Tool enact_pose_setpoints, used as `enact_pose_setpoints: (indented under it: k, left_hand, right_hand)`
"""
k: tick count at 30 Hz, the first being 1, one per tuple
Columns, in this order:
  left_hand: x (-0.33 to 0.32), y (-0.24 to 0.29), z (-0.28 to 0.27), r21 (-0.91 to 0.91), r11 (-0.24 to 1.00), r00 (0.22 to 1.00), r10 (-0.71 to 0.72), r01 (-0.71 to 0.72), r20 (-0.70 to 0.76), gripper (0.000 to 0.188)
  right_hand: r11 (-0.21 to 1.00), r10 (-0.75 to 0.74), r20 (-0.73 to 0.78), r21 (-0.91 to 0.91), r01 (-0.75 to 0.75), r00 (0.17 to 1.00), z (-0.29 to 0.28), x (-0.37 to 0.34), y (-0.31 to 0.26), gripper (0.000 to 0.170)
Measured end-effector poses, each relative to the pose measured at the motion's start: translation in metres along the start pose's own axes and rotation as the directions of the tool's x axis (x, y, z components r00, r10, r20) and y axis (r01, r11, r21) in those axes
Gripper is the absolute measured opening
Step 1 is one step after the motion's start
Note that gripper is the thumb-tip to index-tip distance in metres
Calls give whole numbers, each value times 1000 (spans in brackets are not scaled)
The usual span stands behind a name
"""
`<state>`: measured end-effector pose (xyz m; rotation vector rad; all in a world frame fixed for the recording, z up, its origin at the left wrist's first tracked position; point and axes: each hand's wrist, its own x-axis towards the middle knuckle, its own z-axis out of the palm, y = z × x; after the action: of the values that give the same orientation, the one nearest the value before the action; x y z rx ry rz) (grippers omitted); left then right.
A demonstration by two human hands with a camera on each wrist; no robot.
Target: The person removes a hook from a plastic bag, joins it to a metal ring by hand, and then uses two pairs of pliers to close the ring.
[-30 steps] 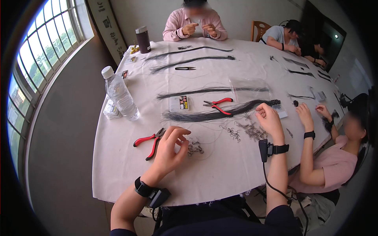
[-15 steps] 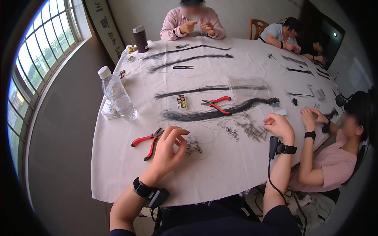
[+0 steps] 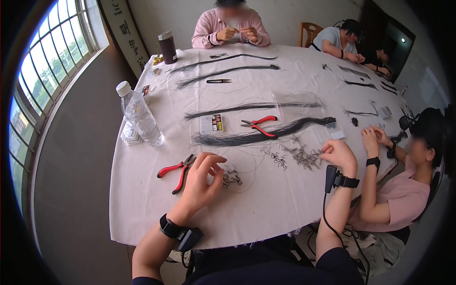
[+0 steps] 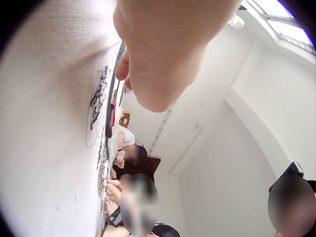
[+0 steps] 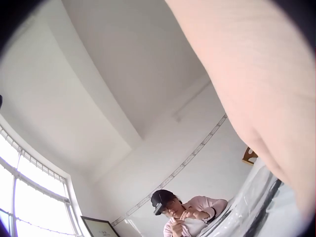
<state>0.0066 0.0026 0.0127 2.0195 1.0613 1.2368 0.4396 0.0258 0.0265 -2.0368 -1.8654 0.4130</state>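
My left hand [image 3: 202,183] is held low over the near side of the table, fingers bent and thumb close to the index finger. Beside its fingertips lies a small heap of dark hooks [image 3: 232,179] with thin line looped around it. Red-handled pliers [image 3: 170,170] lie to its left. My right hand [image 3: 341,156] has its bent fingertips at the right edge of a pile of small metal wire pieces [image 3: 304,156]. I cannot tell whether either hand pinches a small piece. In the left wrist view the hand [image 4: 163,64] hides most of its own fingers.
Beyond the hands lie a thick dark bundle of strands [image 3: 289,130], second red-handled pliers [image 3: 268,118], a small clear box [image 3: 207,125] and a plastic bag [image 3: 289,99]. A water bottle [image 3: 142,118] leans at the left. Another person [image 3: 394,190] sits close on the right.
My right hand has moved right and toward me, from over the metal pieces to the pile's right edge. The left hand keeps nearly the same pose, while the head view shifts slightly.
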Motion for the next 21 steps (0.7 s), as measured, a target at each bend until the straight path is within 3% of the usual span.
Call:
enact_pose_setpoints:
  k: [2, 6, 8, 12, 14, 15, 17, 18, 21]
  left_hand:
    - [0, 0, 1, 6, 1000, 1000, -7, 7, 4, 24]
    - [0, 1, 1, 4, 1000, 1000, -6, 6, 4, 24]
    - [0, -1, 1, 3, 1000, 1000, -6, 6, 3, 24]
    - [-1, -3, 0, 2, 1000, 1000, -4, 4, -3, 24]
    - [0, -3, 0, -1, 1000, 1000, 9, -9, -1, 24]
    - [0, -3, 0, -1, 1000, 1000, 8, -8, -3, 24]
    - [-1, -3, 0, -5, 1000, 1000, 4, -4, -7, 24]
    - [-1, -4, 0, -5, 1000, 1000, 5, -5, -7, 24]
    - [-2, -5, 0, -3, 1000, 1000, -3, 3, 6, 25]
  right_hand:
    - [998, 60, 38, -33, -59, 997, 1, 4, 0, 20]
    - [999, 33, 61, 5, -33, 998, 6, 9, 1, 19]
    - [997, -76, -22, 9, 77, 997, 9, 9, 5, 17]
    - [985, -53, -82, 157, 65, 995, 5, 7, -20, 15]
    - [963, -100, -265, 217, 160, 959, 6, 8, -41, 11]
    - [963, -102, -264, 216, 162, 959, 8, 7, -54, 11]
    - [906, -281, -340, 213, 364, 898, 17, 4, -85, 11]
    - [906, -281, -340, 213, 365, 897, 23, 2, -98, 11]
    - [785, -423, -179, 417, 458, 888, 42, -6, -135, 10]
